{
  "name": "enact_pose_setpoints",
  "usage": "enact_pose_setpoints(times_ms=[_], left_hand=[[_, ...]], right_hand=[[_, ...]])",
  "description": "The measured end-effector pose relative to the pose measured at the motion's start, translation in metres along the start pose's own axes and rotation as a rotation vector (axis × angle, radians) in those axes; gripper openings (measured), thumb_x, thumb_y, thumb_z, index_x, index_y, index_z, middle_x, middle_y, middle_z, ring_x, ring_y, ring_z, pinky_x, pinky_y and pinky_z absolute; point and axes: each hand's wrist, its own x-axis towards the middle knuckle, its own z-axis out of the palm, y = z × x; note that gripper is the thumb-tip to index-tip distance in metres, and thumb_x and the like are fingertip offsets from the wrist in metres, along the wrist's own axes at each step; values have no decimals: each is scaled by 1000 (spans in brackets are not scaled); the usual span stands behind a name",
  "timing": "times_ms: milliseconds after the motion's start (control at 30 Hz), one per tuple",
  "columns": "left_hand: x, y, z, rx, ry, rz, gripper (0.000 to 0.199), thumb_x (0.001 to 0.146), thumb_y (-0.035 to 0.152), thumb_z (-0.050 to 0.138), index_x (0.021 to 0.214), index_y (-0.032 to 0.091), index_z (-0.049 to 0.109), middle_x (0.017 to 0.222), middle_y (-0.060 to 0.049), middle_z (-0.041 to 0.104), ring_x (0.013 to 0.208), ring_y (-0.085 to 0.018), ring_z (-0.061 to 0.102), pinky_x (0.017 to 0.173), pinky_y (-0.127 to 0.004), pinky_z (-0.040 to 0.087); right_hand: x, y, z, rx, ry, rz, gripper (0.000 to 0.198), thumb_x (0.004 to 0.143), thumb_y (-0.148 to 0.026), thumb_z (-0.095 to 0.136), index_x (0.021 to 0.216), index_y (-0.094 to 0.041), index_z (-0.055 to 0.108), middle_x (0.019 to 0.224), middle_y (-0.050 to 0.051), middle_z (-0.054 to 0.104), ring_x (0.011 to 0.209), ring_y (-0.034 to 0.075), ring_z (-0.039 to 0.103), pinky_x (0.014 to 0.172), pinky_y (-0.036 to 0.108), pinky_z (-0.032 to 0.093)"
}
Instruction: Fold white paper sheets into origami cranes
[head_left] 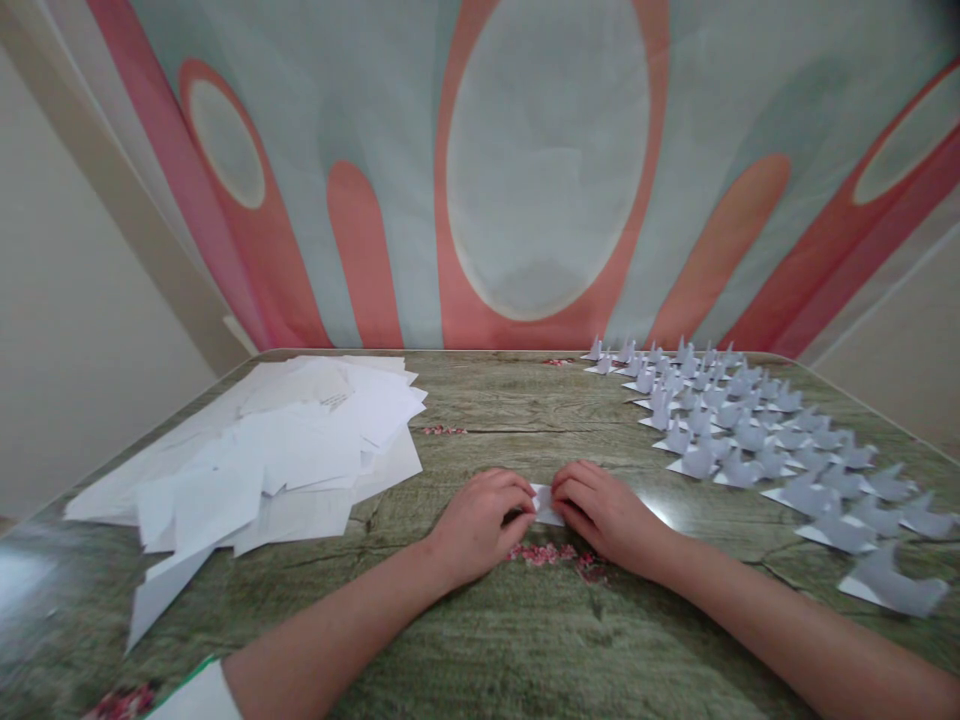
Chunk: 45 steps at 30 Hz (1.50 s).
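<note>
A small folded piece of white paper (548,505) lies at the middle of the table, between my two hands. My left hand (487,520) pinches its left edge, with thumb and fingers curled together. On the opposite edge, my right hand (600,510) has its fingers closed over the paper. Both hands rest low at the table surface and cover much of the piece, so its full folded shape is hidden.
To the left spreads a loose pile of white paper sheets (300,450), overlapping at angles. Several rows of folded white paper birds (750,432) stand on the right. The wood-patterned table (480,640) meets a patterned backdrop (547,160) at its far edge.
</note>
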Motion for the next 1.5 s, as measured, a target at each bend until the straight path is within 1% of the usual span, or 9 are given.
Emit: enact_pose_setpoints(times_ms=[133, 233, 433, 533, 600, 767, 867, 1233, 1500], left_hand=[[0, 0, -1, 23, -23, 28, 12, 81, 16, 54, 82, 19, 65, 94, -3, 64, 90, -16, 55, 85, -31, 42], [-2, 3, -2, 105, -59, 44, 12, 82, 17, 53, 83, 18, 65, 92, -3, 64, 89, -17, 56, 84, -32, 43], [-6, 18, -4, 298, -130, 69, 20, 86, 19, 47, 103, 17, 57, 91, -5, 64, 89, -19, 57, 83, -34, 44], [-8, 25, -1, 383, -149, 111, 22, 86, 18, 47, 106, 14, 54, 93, -8, 63, 91, -21, 57, 83, -36, 44], [-11, 29, 4, 420, -135, 104, 25, 85, 20, 49, 108, 11, 53, 96, -10, 62, 92, -22, 56, 84, -37, 45], [-16, 30, 17, 447, -113, 68, 33, 87, 28, 48, 112, 8, 51, 102, -11, 59, 97, -24, 53, 86, -37, 45], [-18, 30, 21, 464, -109, 56, 35, 87, 30, 47, 113, 7, 50, 107, -12, 57, 100, -24, 51, 89, -37, 43], [-17, 32, 20, 444, -149, 16, 33, 87, 32, 47, 109, 8, 52, 99, -9, 56, 96, -23, 50, 87, -37, 44], [-20, 34, 20, 486, -182, 22, 41, 86, 35, 48, 116, 6, 48, 108, -12, 55, 102, -25, 48, 90, -38, 41]], right_hand=[[2, -3, -2, 131, 1, 77, 5, 85, -18, 50, 84, -18, 55, 87, 6, 58, 84, 17, 52, 73, 32, 44], [3, -3, -4, 213, -2, 114, 5, 85, -19, 51, 82, -18, 56, 87, 5, 57, 84, 17, 53, 74, 31, 44], [5, -1, -6, 292, -19, 135, 11, 87, -17, 47, 81, -18, 57, 86, 5, 58, 83, 16, 54, 74, 30, 45], [5, -1, -5, 302, -18, 150, 11, 86, -17, 49, 80, -18, 57, 87, 5, 58, 83, 16, 54, 75, 30, 45], [5, -1, -5, 306, -16, 168, 11, 85, -17, 50, 78, -18, 57, 86, 4, 57, 83, 15, 54, 75, 30, 44], [5, 0, -2, 346, -2, 210, 10, 83, -15, 51, 77, -18, 58, 85, 4, 58, 82, 15, 54, 75, 30, 44], [5, 1, 0, 367, 6, 237, 9, 82, -15, 53, 76, -19, 58, 85, 3, 58, 81, 15, 54, 75, 29, 43], [4, 1, 5, 341, 33, 276, 7, 79, -15, 55, 74, -19, 58, 84, 3, 58, 80, 15, 54, 74, 30, 43], [4, 0, 7, 318, 50, 267, 8, 79, -13, 54, 74, -19, 57, 84, 3, 57, 79, 15, 54, 74, 31, 43]])
